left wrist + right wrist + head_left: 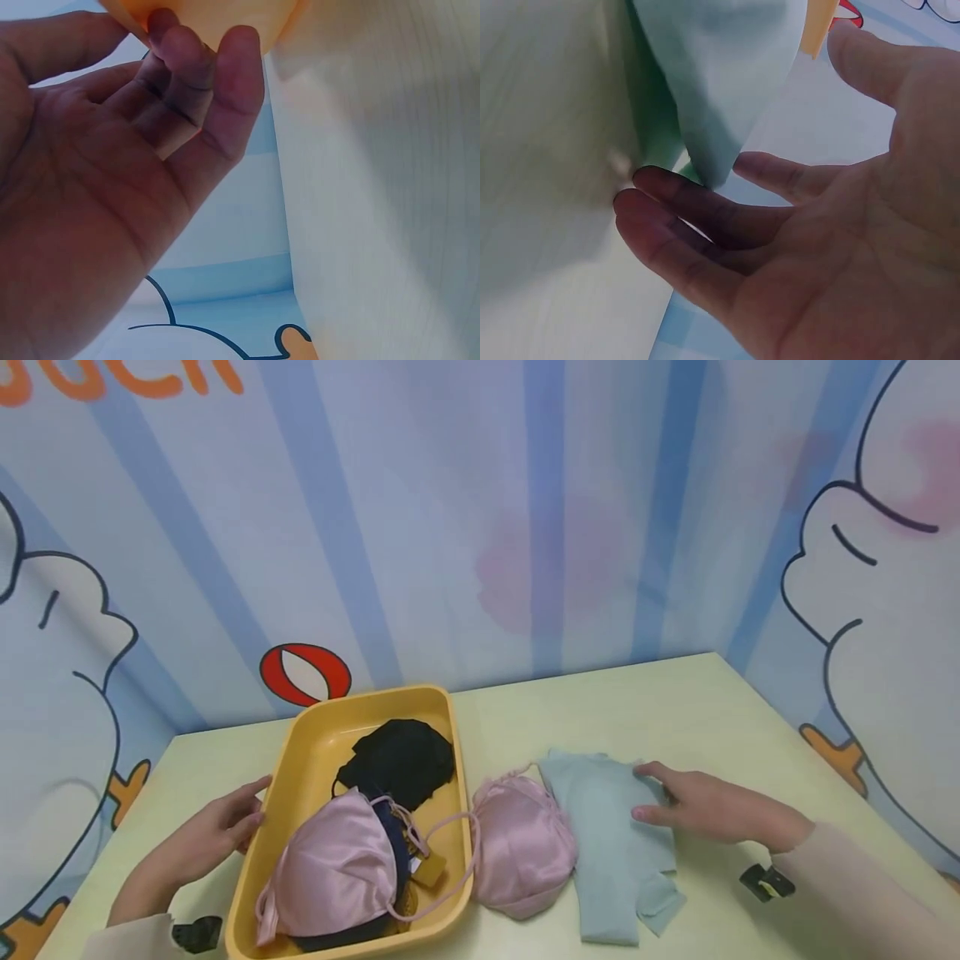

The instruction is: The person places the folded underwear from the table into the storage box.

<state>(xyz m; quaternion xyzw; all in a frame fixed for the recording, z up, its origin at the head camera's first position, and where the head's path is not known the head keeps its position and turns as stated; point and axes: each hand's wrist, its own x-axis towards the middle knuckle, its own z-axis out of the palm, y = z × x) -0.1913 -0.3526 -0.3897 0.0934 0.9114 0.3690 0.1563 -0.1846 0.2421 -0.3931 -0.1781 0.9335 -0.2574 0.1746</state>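
My left hand is at the left side of a yellow tray, fingertips bent against its outer wall. In the tray lie a pink satin bra cup, black fabric and dark navy fabric beneath the pink. A second pink satin cup rests on the table just outside the tray's right rim, and a thin pink strap loops over that rim. My right hand reaches to the right edge of a light blue garment, thumb and fingers apart. The right wrist view has its fingertips around a hanging blue fold.
A pale wood-grain table carries everything, bordered at the back and sides by a striped blue wall with cartoon drawings. A gold tag lies among the clothes in the tray. The blue garment has a small loose corner at its lower right.
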